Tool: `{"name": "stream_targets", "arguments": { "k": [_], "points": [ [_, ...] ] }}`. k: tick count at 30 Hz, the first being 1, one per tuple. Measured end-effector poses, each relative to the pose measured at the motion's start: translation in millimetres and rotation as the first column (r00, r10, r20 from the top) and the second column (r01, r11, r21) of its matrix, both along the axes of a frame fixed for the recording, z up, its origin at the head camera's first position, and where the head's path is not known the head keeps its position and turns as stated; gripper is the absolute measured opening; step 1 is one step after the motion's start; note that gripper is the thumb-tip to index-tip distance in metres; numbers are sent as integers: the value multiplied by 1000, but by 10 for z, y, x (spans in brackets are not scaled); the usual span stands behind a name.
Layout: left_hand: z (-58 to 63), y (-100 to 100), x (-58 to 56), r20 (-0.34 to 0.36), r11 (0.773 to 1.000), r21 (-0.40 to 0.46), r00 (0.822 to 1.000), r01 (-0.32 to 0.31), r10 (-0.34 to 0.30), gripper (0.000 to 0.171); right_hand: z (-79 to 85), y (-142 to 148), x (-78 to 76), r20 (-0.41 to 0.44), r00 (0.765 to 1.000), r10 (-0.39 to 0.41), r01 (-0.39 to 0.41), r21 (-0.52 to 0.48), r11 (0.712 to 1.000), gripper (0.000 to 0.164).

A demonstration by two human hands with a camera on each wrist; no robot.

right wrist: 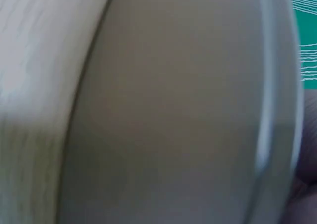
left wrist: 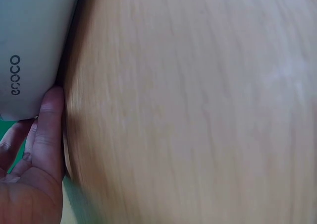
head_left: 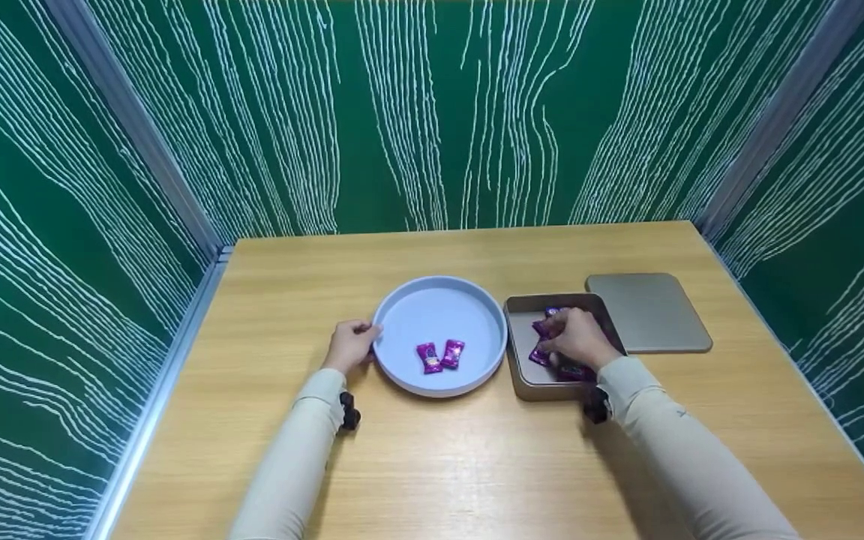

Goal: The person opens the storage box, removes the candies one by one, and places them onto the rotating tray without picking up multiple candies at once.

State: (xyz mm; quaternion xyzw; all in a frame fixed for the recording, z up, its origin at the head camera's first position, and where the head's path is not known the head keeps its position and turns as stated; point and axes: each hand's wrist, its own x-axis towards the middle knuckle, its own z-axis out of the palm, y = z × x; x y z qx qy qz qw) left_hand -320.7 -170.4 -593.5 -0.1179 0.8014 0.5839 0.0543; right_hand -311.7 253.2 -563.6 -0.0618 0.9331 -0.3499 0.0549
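A round pale blue plate with a raised rim (head_left: 439, 300) stands in the middle of the table, marked "ecoco" on its side in the left wrist view. My left hand (head_left: 349, 345) grips its left edge, thumb at the rim and fingers against the outer wall. Two purple wrapped candies (head_left: 453, 354) lie inside the plate. Right of it, a bronze rectangular tin (head_left: 537, 391) holds several more purple candies (head_left: 540, 355). My right hand (head_left: 582, 339) reaches into this tin, its bent fingers among the candies; whether they pinch one is unclear. The right wrist view shows mostly the tin's wall (right wrist: 173, 105).
The tin's flat lid (head_left: 649, 311) lies on the wooden table (head_left: 432, 465), behind and right of the tin. Green walls with white streaks (head_left: 387, 112) enclose the table at the back and both sides.
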Motion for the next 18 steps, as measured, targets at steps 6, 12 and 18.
{"name": "stream_targets", "arguments": {
  "k": [6, 12, 18],
  "points": [
    [7, -4, 8, 0, 1000, 3, 1000, 8, -8, 21, -71, 27, 4, 25, 1000, -1, -1, 72, 997, 30],
    [12, -8, 21, -32, 1000, -4, 999, 20, -20, 24, -85, 20, 6, 46, 999, 15, -20, 104, 994, 34],
    [16, -10, 16, -27, 1000, -8, 999, 22, -22, 25, -68, -3, 36, 73, 996, 52, -57, 66, 996, 29]
  ]
}}
